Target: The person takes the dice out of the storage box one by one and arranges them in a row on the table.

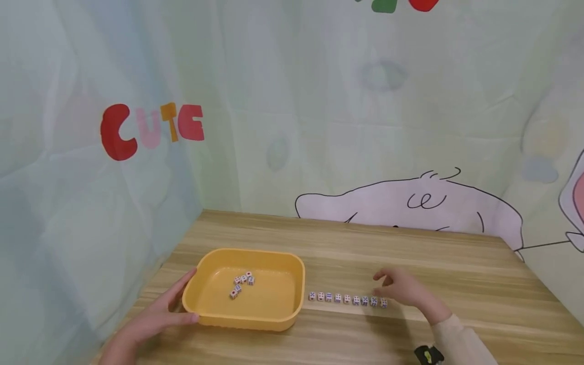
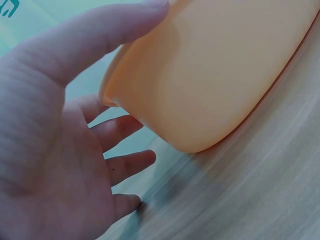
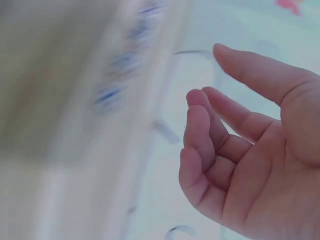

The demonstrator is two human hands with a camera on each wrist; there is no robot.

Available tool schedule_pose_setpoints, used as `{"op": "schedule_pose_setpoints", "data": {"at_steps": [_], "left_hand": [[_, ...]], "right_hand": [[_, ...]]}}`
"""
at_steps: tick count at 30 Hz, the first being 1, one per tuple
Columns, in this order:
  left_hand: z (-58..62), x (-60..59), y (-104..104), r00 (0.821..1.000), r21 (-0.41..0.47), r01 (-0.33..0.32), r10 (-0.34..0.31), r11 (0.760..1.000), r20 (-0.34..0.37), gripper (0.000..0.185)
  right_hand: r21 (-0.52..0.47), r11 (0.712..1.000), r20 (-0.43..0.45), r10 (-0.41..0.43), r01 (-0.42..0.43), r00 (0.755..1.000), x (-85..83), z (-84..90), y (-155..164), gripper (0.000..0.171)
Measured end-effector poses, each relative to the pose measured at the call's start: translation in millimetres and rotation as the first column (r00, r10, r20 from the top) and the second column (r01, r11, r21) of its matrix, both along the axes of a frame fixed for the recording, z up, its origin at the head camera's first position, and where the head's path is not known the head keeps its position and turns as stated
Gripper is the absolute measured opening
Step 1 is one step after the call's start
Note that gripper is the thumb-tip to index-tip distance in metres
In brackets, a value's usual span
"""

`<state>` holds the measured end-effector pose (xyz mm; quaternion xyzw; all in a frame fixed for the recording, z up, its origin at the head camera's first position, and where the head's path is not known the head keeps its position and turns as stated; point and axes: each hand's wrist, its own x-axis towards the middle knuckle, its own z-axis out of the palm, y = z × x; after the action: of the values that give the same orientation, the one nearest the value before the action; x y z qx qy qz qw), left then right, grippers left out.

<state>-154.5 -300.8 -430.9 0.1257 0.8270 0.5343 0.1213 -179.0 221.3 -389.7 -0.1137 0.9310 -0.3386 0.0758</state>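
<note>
My left hand (image 1: 152, 314) is at the near left corner of a yellow plastic tray (image 1: 298, 284). Its thumb lies along the front rim while the fingers reach up the left side. In the left wrist view, the fingers (image 2: 122, 170) are spread beside the tray's outer wall (image 2: 215, 75), with a gap to the palm. Several white dice (image 1: 244, 279) lie loosely inside the tray. A straight row of dice (image 1: 347, 299) runs along the table to its right. Above that row's right end hovers my right hand (image 1: 403, 288), fingers loosely bent, nothing between thumb and fingertips.
The wood-grain table (image 1: 347, 253) meets a printed cloth backdrop (image 1: 319, 101) at the back and left. A dark object with a yellow-green mark (image 1: 429, 355) shows by the right sleeve (image 1: 461, 339).
</note>
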Motion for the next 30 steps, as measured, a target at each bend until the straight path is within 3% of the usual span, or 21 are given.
{"op": "schedule_pose_setpoints", "data": {"at_steps": [5,9,18,25,30], "left_hand": [[2.1,0.7,0,1.0,-0.015,-0.016,0.016,1.0,-0.01,0.099],[1.5,0.3,0,1.0,-0.017,-0.02,0.02,1.0,0.005,0.1],[-3.6,-0.4,-1,1.0,-0.008,-0.012,0.012,1.0,-0.013,0.099],[-1.6,0.6,0,1.0,0.003,-0.002,0.002,1.0,-0.018,0.099],[0.0,1.2,0,1.0,0.006,0.0,0.0,1.0,-0.026,0.098]], "right_hand": [[-0.018,0.997,-0.069,0.076,-0.078,0.995,-5.4,35.1,-37,0.031],[-0.023,0.993,-0.073,0.112,-0.114,0.991,-10.5,47.4,-72,0.03],[-0.106,0.959,-0.044,0.26,-0.263,0.965,-22.8,37.0,-148,0.031],[-0.206,0.945,0.065,0.273,-0.255,0.96,-28.7,25.8,-196,0.031],[-0.28,0.932,0.087,0.262,-0.229,0.961,-33.2,19.0,-228,0.03]]}}
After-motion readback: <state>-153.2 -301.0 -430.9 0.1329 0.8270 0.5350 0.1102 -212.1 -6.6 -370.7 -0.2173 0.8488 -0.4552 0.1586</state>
